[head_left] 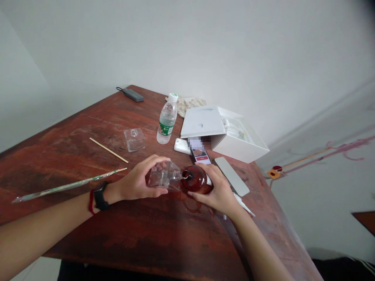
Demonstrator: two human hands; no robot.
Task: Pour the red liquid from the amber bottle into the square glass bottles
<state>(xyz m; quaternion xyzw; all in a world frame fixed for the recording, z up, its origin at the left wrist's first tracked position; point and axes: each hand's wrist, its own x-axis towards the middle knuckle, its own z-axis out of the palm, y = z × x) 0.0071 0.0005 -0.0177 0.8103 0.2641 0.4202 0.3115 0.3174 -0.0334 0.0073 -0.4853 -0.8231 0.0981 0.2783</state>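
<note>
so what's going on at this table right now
A person's left hand holds a clear bottle tipped on its side, and the right hand holds a brown bottle, with the two mouths close together. Whether liquid is passing between them is hard to tell. Beyond the hands, a capped plastic bottle stands upright on the wooden table, and another clear container sits to its left.

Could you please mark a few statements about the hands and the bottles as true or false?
1. The left hand holds a clear bottle, and the right hand holds an amber bottle. True.
2. The clear bottle's mouth points away from the amber bottle. False: it points toward it.
3. The green-labelled bottle stands upright. True.
4. The green-labelled bottle has lost its top. False: a white cap is on it.
</note>
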